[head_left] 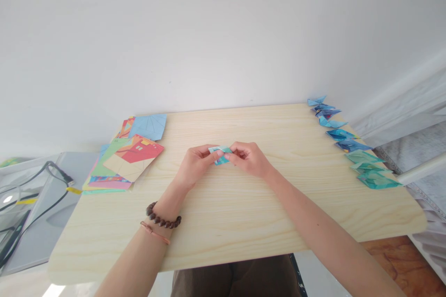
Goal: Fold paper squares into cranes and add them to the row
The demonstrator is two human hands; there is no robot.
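A small teal and white piece of folded origami paper (222, 159) is held between both hands over the middle of the table. My left hand (197, 164) pinches its left side, thumb on top. On its right side, the thumb and fingertips of my right hand (250, 158) are closed around the edge. Fingers cover part of the paper, so its full shape is hidden. A dark bead bracelet (163, 220) and a thin copper-coloured bangle (155, 234) circle my left wrist.
Patterned origami sheets (134, 160) lie in a loose pile on the table's left. Several folded blue and green paper boats (343, 145) line the right edge of the wooden table (223, 222). Black cables (52, 181) lie on a grey surface at far left.
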